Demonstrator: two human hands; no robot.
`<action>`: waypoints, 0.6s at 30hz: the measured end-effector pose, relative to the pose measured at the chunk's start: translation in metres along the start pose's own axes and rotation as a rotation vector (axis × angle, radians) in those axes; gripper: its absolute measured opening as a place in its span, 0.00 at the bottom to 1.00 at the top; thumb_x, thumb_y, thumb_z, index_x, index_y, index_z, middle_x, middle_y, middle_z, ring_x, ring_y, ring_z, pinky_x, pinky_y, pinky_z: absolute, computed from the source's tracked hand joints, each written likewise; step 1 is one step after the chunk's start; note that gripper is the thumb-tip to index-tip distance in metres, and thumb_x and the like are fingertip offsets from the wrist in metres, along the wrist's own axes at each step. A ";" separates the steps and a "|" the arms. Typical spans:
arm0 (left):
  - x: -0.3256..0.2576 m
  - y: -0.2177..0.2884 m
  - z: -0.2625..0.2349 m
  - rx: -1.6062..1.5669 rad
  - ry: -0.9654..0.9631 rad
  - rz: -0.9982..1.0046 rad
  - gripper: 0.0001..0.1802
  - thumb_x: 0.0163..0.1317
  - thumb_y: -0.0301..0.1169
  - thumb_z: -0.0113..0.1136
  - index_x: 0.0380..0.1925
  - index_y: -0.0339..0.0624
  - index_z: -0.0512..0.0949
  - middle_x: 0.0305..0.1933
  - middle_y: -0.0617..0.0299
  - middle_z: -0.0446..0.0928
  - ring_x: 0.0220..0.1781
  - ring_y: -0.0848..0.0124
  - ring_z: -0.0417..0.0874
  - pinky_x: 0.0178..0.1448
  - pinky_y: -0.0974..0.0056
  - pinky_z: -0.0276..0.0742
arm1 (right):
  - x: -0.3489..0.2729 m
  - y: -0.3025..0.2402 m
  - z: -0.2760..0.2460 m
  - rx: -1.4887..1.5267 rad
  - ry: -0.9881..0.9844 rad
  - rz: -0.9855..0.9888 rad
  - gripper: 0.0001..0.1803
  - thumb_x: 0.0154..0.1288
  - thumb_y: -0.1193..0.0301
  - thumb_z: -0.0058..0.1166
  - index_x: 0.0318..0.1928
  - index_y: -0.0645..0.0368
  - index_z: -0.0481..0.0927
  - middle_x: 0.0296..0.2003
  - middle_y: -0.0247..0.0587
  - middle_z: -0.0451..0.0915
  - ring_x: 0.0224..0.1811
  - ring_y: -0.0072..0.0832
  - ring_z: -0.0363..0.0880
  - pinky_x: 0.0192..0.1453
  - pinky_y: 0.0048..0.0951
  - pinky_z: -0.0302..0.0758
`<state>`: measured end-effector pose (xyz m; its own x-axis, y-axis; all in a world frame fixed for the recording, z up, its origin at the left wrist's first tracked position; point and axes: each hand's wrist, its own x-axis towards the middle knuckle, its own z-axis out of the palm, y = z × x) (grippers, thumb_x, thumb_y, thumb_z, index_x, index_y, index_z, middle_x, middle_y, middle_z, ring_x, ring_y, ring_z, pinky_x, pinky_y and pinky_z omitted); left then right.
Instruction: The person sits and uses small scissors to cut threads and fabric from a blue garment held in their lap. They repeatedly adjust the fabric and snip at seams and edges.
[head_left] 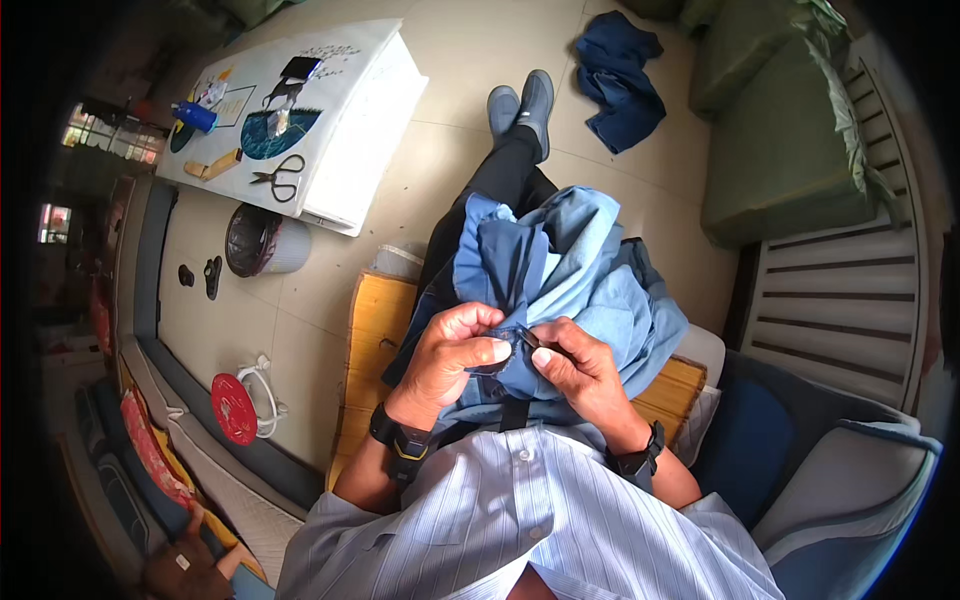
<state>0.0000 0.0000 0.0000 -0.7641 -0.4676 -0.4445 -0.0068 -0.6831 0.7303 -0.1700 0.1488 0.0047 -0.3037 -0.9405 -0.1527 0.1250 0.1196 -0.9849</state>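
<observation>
Blue denim garments (590, 270), some light and some darker, lie bunched across my lap. My left hand (450, 355) pinches a dark denim edge between thumb and fingers, close to my waist. Right beside it, my right hand (582, 368) is closed on a small slim black tool (528, 338), whose tip meets the denim edge. The tool is too small and too covered by fingers to name its kind. The two hands are only a little apart, thumbs facing each other.
A white table (365, 130) at the far left bears black scissors (284, 180) and a blue bottle (196, 117). Below it stands a waste bin (268, 242). Dark denim (620, 80) lies on the floor ahead. A blue chair (800, 470) is at my right.
</observation>
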 end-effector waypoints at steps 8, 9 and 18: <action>-0.003 0.000 -0.001 0.028 0.018 -0.019 0.18 0.57 0.23 0.70 0.48 0.34 0.80 0.45 0.63 0.84 0.44 0.77 0.83 0.53 0.70 0.79 | -0.001 0.004 0.003 0.022 0.010 -0.008 0.12 0.75 0.70 0.61 0.50 0.66 0.82 0.37 0.38 0.76 0.42 0.29 0.75 0.51 0.29 0.72; -0.003 0.000 -0.001 0.029 0.014 -0.019 0.18 0.58 0.23 0.69 0.48 0.34 0.80 0.45 0.63 0.84 0.44 0.77 0.83 0.53 0.70 0.79 | -0.001 0.005 0.003 0.026 0.015 -0.015 0.11 0.76 0.70 0.60 0.50 0.66 0.82 0.37 0.37 0.77 0.42 0.28 0.75 0.51 0.28 0.71; 0.003 -0.006 -0.005 -0.058 0.026 0.021 0.14 0.61 0.23 0.69 0.47 0.36 0.81 0.42 0.66 0.83 0.41 0.79 0.82 0.50 0.72 0.78 | 0.000 0.019 -0.007 0.838 0.191 0.152 0.11 0.76 0.70 0.60 0.54 0.59 0.81 0.38 0.34 0.80 0.23 0.13 0.64 0.27 0.20 0.65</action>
<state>0.0015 0.0000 -0.0086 -0.7469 -0.4959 -0.4430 0.0473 -0.7041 0.7086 -0.1738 0.1533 -0.0148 -0.3712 -0.8549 -0.3624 0.8076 -0.1046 -0.5803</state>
